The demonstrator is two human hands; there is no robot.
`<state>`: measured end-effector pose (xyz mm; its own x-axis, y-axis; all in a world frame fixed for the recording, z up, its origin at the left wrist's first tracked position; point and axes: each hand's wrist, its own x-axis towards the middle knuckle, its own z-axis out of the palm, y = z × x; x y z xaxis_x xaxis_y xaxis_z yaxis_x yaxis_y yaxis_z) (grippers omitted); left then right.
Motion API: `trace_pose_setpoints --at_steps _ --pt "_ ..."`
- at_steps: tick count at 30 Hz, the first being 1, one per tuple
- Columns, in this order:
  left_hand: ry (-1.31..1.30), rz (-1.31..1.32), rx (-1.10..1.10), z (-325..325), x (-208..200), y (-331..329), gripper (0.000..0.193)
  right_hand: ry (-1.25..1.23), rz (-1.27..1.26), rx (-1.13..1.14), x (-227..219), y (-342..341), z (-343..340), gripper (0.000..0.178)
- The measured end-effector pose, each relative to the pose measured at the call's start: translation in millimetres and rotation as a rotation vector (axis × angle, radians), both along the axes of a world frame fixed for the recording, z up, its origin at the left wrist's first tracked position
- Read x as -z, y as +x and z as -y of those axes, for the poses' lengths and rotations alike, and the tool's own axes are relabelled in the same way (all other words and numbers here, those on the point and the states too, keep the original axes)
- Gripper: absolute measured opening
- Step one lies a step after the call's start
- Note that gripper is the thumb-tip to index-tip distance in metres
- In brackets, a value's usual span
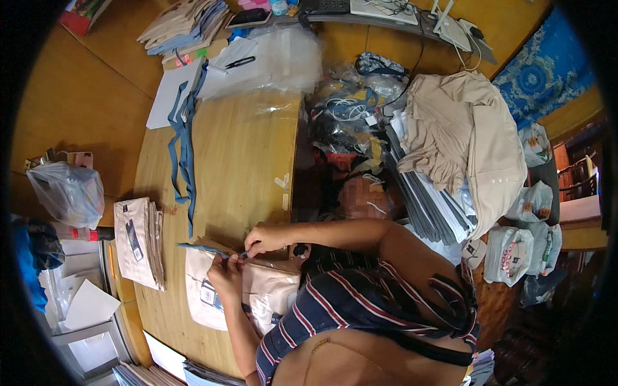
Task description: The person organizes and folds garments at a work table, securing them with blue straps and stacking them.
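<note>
My left hand and my right hand are close together over a pile of folded beige garments. Both hands pinch a narrow blue-grey fabric strip; one end sticks out to the left, and the rest is hidden by my fingers. The pile lies near the table's close edge and carries a paper tag with a dark border. Clear plastic covers part of it. Farther off, several loose blue-grey strips lie in a long tangle on the wooden table.
Another beige garment pile stands to the left. At the far end lie clear plastic sheets, a dark slim tool and stacked clothing. Heaped beige cloth covers grey and white folded garments at right, near filled plastic bags.
</note>
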<state>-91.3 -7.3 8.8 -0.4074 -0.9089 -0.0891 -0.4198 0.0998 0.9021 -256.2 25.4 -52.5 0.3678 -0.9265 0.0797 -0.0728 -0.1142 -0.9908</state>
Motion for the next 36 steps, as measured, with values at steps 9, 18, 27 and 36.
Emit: trace_pose_setpoints --at_steps 9,18,27,36 --pt "0.183 0.035 0.217 13 0 16 0.016 -0.381 -0.280 -0.025 -23 -4 -52 0.014" --pt "-0.767 0.496 0.802 -4 -49 -27 0.013 0.017 0.314 0.067 13 13 9 0.026" --pt "-1.133 0.528 0.897 1 -35 -15 0.014 0.090 0.302 0.140 13 10 5 0.017" --pt "-1.170 0.479 0.802 7 -26 -10 0.012 -0.141 0.078 0.262 0 7 9 0.009"
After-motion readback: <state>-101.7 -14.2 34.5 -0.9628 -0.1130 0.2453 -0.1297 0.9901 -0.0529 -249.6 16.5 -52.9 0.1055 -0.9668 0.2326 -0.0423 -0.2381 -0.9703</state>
